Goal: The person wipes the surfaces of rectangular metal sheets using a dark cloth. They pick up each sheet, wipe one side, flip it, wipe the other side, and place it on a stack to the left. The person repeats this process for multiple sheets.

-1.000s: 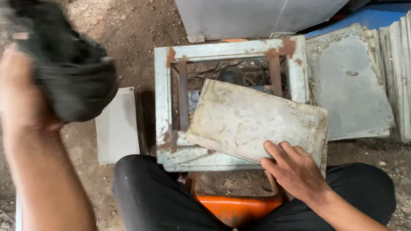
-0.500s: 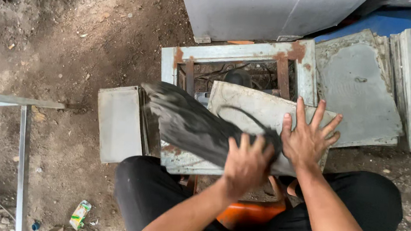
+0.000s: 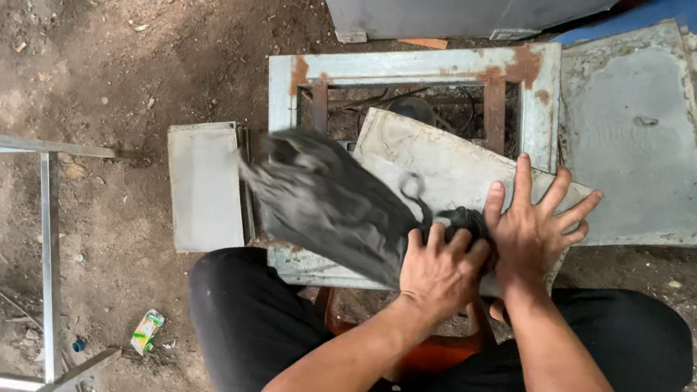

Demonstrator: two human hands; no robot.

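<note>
Fingers (image 3: 437, 244) of the left hand (image 3: 440, 271) are clamped on the bunched end of a dark grey rag (image 3: 327, 202), which spreads leftward, blurred, over the near-left part of a pale grey slab (image 3: 444, 158). At far left on the dirt floor (image 3: 83, 55) lies a thin metal frame (image 3: 47, 228), with a small green carton (image 3: 147, 331) near it. Just left of the rag rests a small grey tile (image 3: 202, 185). The slab lies tilted across a rusty steel frame stand (image 3: 414, 67). Right of the left hand, the right hand (image 3: 530, 233) presses flat on the slab, fingers (image 3: 523, 182) spread wide apart, gripping nothing. Further right sits a stack of grey slabs (image 3: 631, 137). Judging by its overhang, the slab might tip or slide off if the hand's pressure shifts, and the rag could catch on the frame's rusty corner.
</note>
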